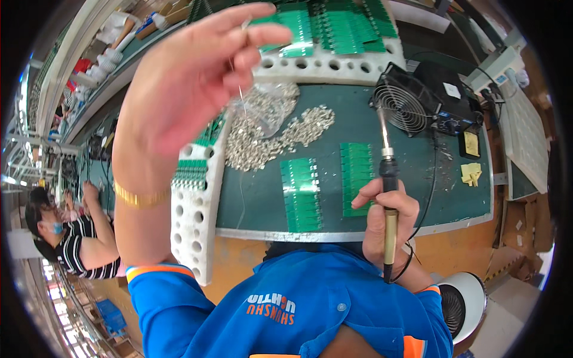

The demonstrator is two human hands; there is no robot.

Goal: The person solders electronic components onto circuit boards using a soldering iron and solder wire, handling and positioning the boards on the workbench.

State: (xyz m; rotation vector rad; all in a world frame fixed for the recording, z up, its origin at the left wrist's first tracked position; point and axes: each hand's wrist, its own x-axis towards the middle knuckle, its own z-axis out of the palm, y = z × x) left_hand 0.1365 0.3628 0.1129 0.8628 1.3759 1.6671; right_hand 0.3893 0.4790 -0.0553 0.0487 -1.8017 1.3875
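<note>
My left hand point(194, 77) is raised over the left part of the bench, close to the camera. Between its thumb and fingers runs a thin solder wire point(241, 90), hanging down toward the tabletop. In my right hand point(394, 218) is a soldering iron point(389, 179), held upright with its metal tip pointing away from me. Two green circuit board panels lie in front of me: one left of centre point(301, 194), and another point(356, 173) beside the right hand, which partly covers it. Neither the iron's tip nor the wire visibly touches a panel.
Small silvery metal parts point(253, 149) are heaped beyond the panels, some in a clear plastic bag point(268, 107). White perforated foam point(194, 221) holds boards at left; more boards lie on foam point(334, 68) behind. A black fan point(401, 107) and yellow sponge point(471, 143) stand right. A co-worker point(83, 241) sits left.
</note>
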